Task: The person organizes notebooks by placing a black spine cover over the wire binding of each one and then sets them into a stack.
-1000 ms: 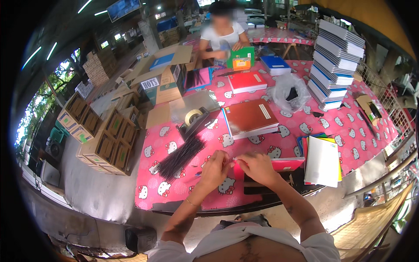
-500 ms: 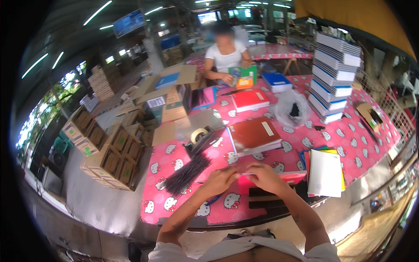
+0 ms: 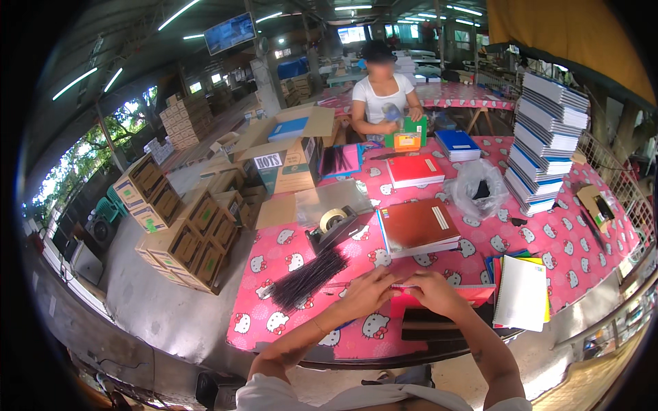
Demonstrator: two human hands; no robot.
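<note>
A pink, cat-patterned tabletop (image 3: 572, 233) spreads through a roofed workshop. Near its front edge lies a red-covered notebook (image 3: 476, 294), both hands working at its left end. The left hand (image 3: 370, 289) and right hand (image 3: 433, 293) have their fingers curled inward, the tips nearly meeting; what lies between them is hidden, so whether either has firm hold cannot be told. The likeliest trouble is a slip: a small piece pinched there could spring loose, or a hard tug could skew the notebook. Lying so near the front edge, it could also be nudged over by a forearm. To its right, a white spiral notebook (image 3: 521, 294) sits on coloured ones by the rim, where a swinging right elbow might knock it off. Leftward, a loose bundle of black coils (image 3: 308, 277) could snag the left hand. Ahead, the brown-covered stack (image 3: 419, 227) and tape dispenser (image 3: 337, 229) limit forward reach; more room lies between the coils and the front-left edge. Farther off, the tall uneven stack (image 3: 545, 144) could topple if jolted.
</note>
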